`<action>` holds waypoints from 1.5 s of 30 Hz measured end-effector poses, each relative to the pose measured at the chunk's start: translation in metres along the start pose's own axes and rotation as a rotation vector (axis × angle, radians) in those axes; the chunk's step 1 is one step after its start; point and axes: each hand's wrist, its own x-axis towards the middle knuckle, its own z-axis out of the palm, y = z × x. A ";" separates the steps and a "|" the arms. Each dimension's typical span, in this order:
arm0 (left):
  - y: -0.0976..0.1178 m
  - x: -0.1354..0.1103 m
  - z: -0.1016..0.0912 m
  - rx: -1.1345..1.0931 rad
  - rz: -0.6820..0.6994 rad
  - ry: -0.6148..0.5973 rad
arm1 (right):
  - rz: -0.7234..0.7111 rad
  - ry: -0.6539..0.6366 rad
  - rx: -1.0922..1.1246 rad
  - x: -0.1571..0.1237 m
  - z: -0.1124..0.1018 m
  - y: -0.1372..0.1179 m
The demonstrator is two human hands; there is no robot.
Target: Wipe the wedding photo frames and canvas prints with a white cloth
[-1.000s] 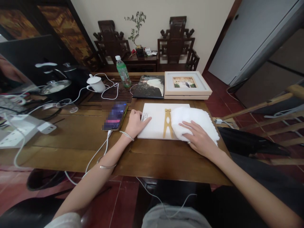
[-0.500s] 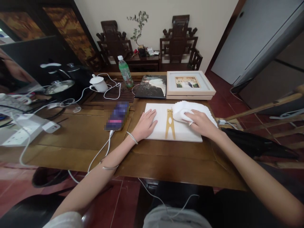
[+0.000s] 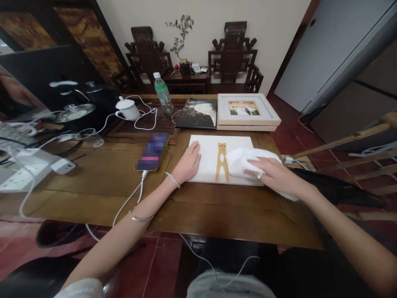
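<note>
A flat white board (image 3: 207, 159) lies on the wooden table. On its middle is a gold, cat-headed figure (image 3: 222, 151) with two long legs. My left hand (image 3: 187, 162) rests on the board's left edge, fingers extended and holding nothing. My right hand (image 3: 269, 171) grips a white cloth (image 3: 240, 159) against the board's right part, just beside the gold figure. The cloth covers that side of the board and trails past its right edge. Some of my right fingertips are sunk in the cloth and hidden.
Behind the board lie a dark picture panel (image 3: 198, 114) and a pale framed photo (image 3: 269, 114). To the left are a charging phone (image 3: 151, 153), a green bottle (image 3: 163, 94), a lidded white cup (image 3: 128, 108), a power strip (image 3: 27, 169) and loose cables.
My right hand has moved toward me and slightly right, dragging the cloth down along the board. My left hand has shifted slightly left, its fingers closer together.
</note>
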 end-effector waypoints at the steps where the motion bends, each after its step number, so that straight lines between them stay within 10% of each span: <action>1: -0.001 0.000 0.000 0.005 0.003 -0.001 | 0.018 -0.011 0.012 0.014 0.000 0.009; 9: -0.009 0.002 -0.001 0.218 0.068 -0.040 | 0.164 0.006 -0.032 0.081 0.003 0.045; 22: -0.012 0.002 0.002 0.264 0.089 -0.040 | 0.012 -0.052 -0.063 -0.026 0.006 -0.032; 34: -0.012 0.003 0.000 0.261 0.091 -0.070 | 0.157 -0.167 -0.140 0.061 0.007 0.036; 45: -0.009 0.003 0.001 0.275 0.067 -0.071 | 0.006 -0.236 -0.124 -0.032 -0.003 -0.050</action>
